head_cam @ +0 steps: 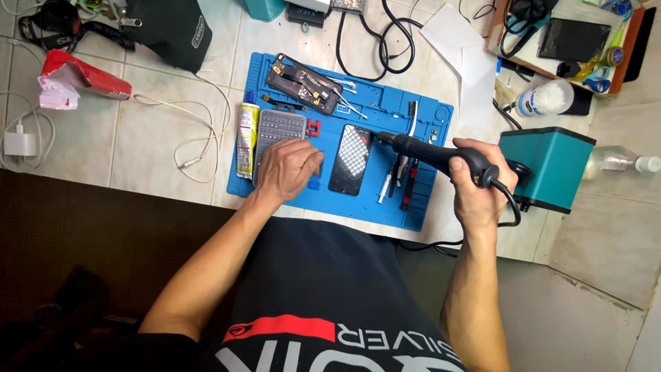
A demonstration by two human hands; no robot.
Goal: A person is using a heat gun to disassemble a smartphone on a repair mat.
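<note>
My right hand (480, 184) grips the black handle of a hot-air tool (428, 153), whose nozzle points left at the top edge of a black phone screen (350, 160) lying on the blue work mat (385, 103). My left hand (288, 169) rests palm down on the mat, fingers curled over the lower end of a grey bit case (278, 129), just left of the screen. An opened phone body (304, 84) with bare boards lies at the mat's far left corner.
A teal station box (547, 169) stands right of the mat, its cable looping under my right wrist. Pens and tools (399, 180) lie right of the screen. A glue tube (246, 140), white cables (200, 131), a red packet (79, 79), a white bottle (547, 98) and a tray (564, 34) surround the mat.
</note>
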